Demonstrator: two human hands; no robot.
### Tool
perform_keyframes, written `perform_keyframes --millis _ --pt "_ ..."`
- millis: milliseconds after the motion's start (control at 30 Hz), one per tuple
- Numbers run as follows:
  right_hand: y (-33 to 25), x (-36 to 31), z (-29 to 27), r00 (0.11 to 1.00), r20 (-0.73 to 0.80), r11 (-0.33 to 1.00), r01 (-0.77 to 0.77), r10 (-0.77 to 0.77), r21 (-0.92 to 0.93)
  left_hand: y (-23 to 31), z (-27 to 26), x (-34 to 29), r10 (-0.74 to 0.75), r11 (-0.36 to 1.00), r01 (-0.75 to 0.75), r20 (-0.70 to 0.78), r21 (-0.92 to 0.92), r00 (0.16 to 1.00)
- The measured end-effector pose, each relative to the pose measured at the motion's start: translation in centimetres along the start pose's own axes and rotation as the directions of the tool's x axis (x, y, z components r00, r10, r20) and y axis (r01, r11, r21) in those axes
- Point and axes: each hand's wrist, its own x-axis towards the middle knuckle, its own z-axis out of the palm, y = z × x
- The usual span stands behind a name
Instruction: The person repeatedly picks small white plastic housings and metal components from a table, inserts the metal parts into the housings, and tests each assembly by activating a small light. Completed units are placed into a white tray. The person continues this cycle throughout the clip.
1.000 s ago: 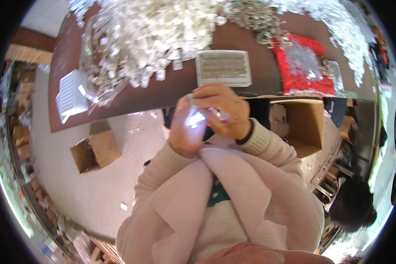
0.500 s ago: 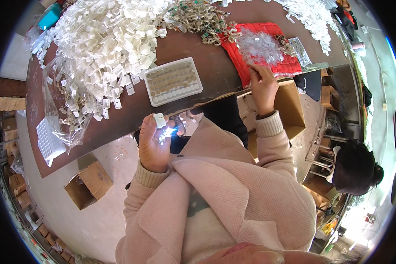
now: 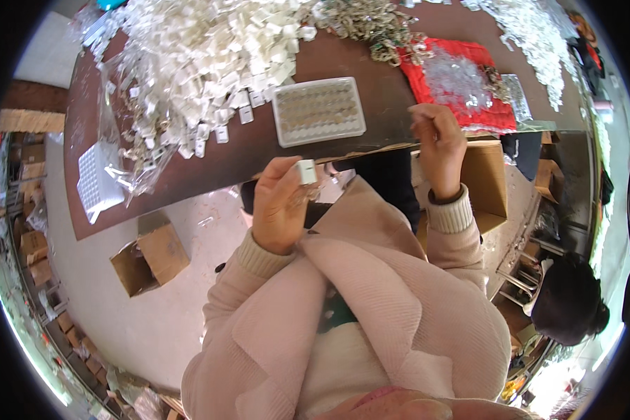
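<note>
My left hand is closed around a small white plastic case, held upright just off the table's front edge. Beneath the case, between the fingers, something small and shiny shows, too blurred to name. My right hand hovers near the front of a red quilted cloth, fingers curled toward the thumb; whatever is in that pinch is too small to make out. Small clear plastic pieces lie heaped on the cloth. Between the hands and farther back sits a white tray with rows of round pieces.
A large heap of white cases covers the left of the brown table. Wired parts are tangled at the back. A white grid tray stands at the left corner. Open cardboard boxes rest below; another person is at the right.
The bright bluish light under the white case no longer shows. My right hand has drawn slightly back from the clear pieces. The whole view has shifted, so the table appears farther right and higher.
</note>
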Motion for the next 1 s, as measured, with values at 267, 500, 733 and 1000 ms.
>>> perform_keyframes --millis 267,500,733,1000 --pt "-8.4 -2.2 5.6 0.85 0.297 0.873 0.317 -0.435 0.372 0.3 0.5 -0.6 0.07 0.995 -0.066 -0.041 0.08 0.997" --pt "-8.1 -1.7 5.3 0.734 0.365 0.818 0.478 -0.572 0.321 0.7 0.2 -0.6 0.067 0.992 -0.066 -0.007 0.109 0.998" --pt "-8.6 -2.2 5.6 0.834 0.356 0.9 0.338 -0.422 0.276 1.2 0.3 -0.7 0.119 0.989 -0.114 -0.051 0.099 0.992" --pt "-8.1 -2.3 4.6 0.848 0.394 0.932 0.288 -0.355 0.22 0.9 0.5 -0.4 0.104 0.967 -0.094 -0.031 0.237 0.994"
